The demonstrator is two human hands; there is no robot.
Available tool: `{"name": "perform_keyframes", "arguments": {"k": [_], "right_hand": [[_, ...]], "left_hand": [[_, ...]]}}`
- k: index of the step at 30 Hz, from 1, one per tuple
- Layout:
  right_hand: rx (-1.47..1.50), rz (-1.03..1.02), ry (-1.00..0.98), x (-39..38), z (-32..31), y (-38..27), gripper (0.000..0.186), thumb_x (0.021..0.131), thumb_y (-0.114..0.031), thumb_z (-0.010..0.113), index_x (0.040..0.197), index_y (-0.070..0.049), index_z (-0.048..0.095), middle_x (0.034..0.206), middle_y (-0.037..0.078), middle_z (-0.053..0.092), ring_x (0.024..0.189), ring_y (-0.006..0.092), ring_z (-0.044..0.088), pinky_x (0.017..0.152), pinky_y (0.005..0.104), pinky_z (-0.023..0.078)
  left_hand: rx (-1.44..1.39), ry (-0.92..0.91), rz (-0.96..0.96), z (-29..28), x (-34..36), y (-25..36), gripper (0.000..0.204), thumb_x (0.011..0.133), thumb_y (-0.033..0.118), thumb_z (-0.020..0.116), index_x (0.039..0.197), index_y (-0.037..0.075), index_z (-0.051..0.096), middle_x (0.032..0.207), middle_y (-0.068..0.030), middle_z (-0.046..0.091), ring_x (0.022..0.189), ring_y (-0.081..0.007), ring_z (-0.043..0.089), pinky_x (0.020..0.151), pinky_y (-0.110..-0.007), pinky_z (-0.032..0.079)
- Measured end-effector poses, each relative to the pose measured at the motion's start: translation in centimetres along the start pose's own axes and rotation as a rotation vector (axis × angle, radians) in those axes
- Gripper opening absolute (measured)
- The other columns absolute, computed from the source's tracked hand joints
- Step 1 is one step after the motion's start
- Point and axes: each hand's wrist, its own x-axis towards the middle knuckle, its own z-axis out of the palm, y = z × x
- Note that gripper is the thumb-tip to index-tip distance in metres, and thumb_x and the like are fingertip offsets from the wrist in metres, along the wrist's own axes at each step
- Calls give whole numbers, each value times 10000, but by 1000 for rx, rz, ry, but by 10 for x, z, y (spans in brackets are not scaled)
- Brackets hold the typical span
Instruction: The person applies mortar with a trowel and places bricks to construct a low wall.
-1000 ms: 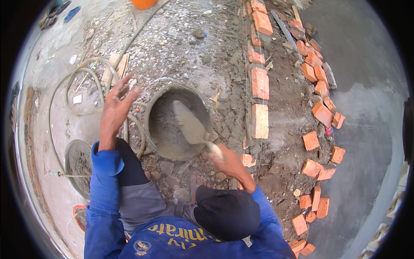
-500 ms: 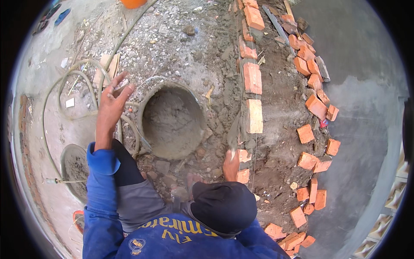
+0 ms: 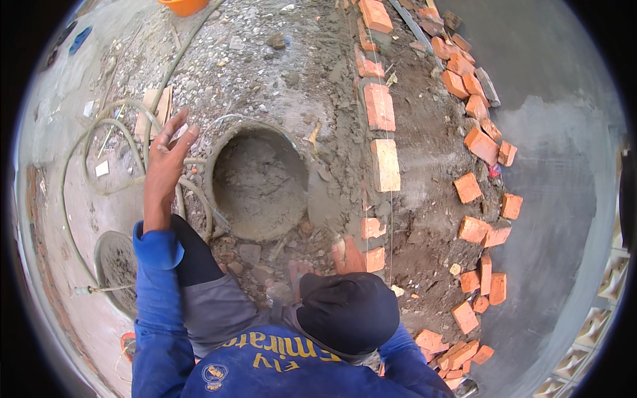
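My left hand (image 3: 167, 162) is raised over the hose, left of a round bucket (image 3: 213, 179) of wet grey mortar (image 3: 259, 186). Nothing is in it; the thumb and fingers stand apart. Low near the brick row, my right hand (image 3: 350, 257) is closed round the handle of a trowel (image 3: 324, 202). The grey blade points away from me, between the bucket's right rim and the mortar bed (image 3: 348, 172), and blends with the mortar around it. A pale brick (image 3: 385, 166) lies just beyond the hand, with a small orange brick piece (image 3: 372, 228) closer by.
A taut string (image 3: 391, 232) runs along the brick row. Loose bricks (image 3: 474, 229) are scattered on the right beside smooth grey floor (image 3: 551, 199). A coiled hose (image 3: 66, 192) and a second mortar container (image 3: 99, 255) lie left. An orange tub (image 3: 184, 6) stands at the far edge.
My right hand and the trowel have moved left, away from the brick row toward the bucket. My left hand remains raised and open. The view has shifted slightly.
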Motion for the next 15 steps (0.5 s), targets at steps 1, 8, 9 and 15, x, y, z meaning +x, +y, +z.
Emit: {"name": "perform_keyframes", "arguments": {"k": [1, 8, 9, 15], "right_hand": [[65, 3, -62, 9, 2, 3, 356, 1041, -387, 605, 1200, -69, 590, 920, 225, 693, 823, 445, 683, 724, 522, 513], [868, 324, -342, 70, 16, 7, 444, 1082, -503, 513, 1161, -74, 597, 756, 26, 565, 683, 84, 579, 491, 308, 427], [965, 336, -316, 88, 18, 9, 470, 1085, -523, 499, 1155, -70, 602, 753, 0, 539, 681, 32, 546, 469, 274, 402], [566, 156, 116, 144, 65, 59, 462, 1075, -440, 504, 1093, 9, 613, 950, 266, 665, 875, 444, 644, 738, 512, 490]], "left_hand": [[-14, 6, -8, -2, -1, 0, 649, 987, 316, 723, 1537, 38, 520, 1541, -191, 532, 1349, -308, 576, 1109, -428, 463], [-52, 36, -65, -6, 0, -7, 648, 1010, 305, 703, 1556, 31, 489, 1558, -180, 514, 1357, -285, 560, 1090, -421, 477], [-51, 28, -67, -5, 3, -8, 647, 1013, 304, 700, 1559, 30, 485, 1558, -180, 514, 1353, -284, 563, 1087, -422, 479], [-31, -75, -77, 6, 12, -21, 647, 1043, 355, 658, 1594, 92, 442, 1551, -113, 512, 1414, -277, 515, 1112, -436, 448]]}}
